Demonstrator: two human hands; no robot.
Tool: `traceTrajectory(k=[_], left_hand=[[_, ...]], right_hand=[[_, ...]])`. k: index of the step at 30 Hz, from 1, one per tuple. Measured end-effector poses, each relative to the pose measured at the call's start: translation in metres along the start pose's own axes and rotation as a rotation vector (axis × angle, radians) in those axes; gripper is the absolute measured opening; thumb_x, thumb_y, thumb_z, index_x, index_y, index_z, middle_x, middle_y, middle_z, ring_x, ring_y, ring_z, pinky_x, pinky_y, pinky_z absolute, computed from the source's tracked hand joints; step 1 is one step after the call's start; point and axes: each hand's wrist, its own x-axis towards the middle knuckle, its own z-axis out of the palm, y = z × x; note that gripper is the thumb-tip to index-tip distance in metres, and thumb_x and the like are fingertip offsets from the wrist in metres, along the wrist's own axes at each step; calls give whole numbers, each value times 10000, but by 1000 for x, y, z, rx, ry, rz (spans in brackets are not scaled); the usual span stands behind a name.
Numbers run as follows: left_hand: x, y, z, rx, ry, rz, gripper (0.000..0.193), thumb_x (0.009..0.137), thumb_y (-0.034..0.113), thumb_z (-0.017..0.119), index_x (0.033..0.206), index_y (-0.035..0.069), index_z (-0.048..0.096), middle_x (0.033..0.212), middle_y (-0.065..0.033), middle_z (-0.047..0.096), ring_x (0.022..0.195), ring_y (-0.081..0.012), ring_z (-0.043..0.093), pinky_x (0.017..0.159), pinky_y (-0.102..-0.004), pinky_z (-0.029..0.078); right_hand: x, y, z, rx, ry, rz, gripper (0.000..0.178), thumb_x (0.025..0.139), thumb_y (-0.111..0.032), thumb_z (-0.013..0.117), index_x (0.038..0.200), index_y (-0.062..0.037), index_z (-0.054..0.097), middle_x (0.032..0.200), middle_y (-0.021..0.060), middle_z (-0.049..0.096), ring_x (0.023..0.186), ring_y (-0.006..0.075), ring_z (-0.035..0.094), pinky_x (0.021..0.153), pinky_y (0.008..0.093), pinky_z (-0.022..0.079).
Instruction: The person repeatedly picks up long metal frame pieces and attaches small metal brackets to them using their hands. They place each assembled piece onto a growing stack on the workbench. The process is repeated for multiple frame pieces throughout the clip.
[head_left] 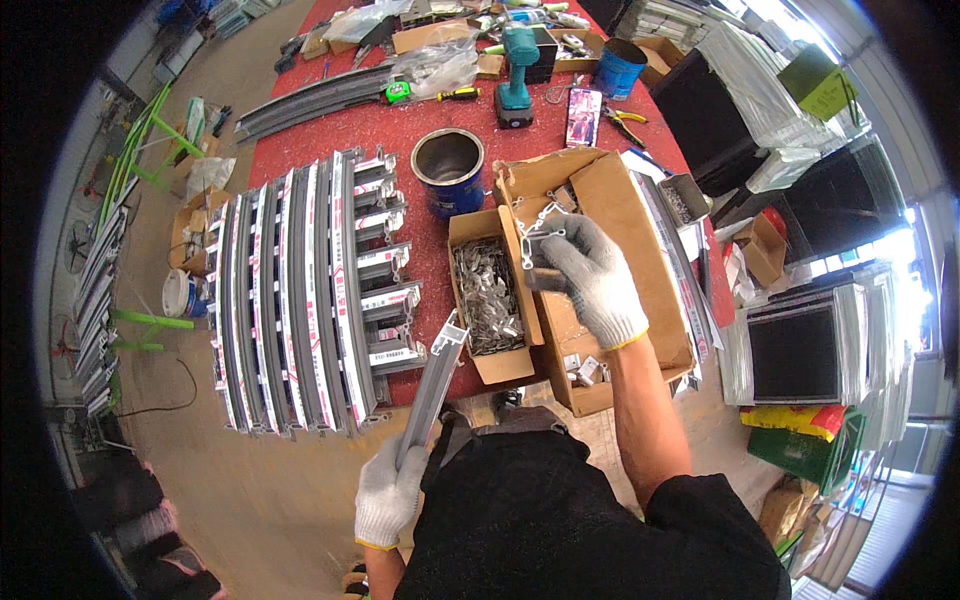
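Note:
My left hand (388, 500), in a white knitted glove, is closed round the lower end of a grey metal profile (436, 385). The profile's cut end points up and away, beside the small cardboard box (464, 232) that holds many small silver metal pieces (489, 300). My gloved right hand (603, 285) is over the larger cardboard box (655, 262), fingers pinched on a small silver metal piece with a looped outline (530, 240). A dark block shape (546, 280) lies by its fingertips; whether the hand touches it is unclear. More small silver parts (585, 370) lie in the larger box's near corner.
Grey profiles with printed white film (315, 290) lie in rows on the red table (430, 270) at left. Behind the boxes are a dark blue can (447, 180), a teal cordless drill (516, 75), a phone (583, 118), pliers (625, 125) and a green tape measure (398, 92).

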Motion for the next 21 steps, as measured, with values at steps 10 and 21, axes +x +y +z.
traceTrajectory(k=[10,21], left_hand=[[13,0,-14,31,11,26,489,1085,417,627,1232,-40,719,884,-223,700,804,-326,683,783,-471,540],[20,0,-15,17,19,62,467,1077,351,706,1380,-5,721,1145,-277,795,1080,-423,796,927,-479,598]], right_hand=[[-23,6,18,-32,-51,-53,417,1053,-109,701,1438,34,627,1283,172,769,1008,213,774,833,349,641],[-41,-28,38,-793,21,-216,439,1007,-94,730,1430,9,670,1071,183,807,966,244,804,884,372,631]])
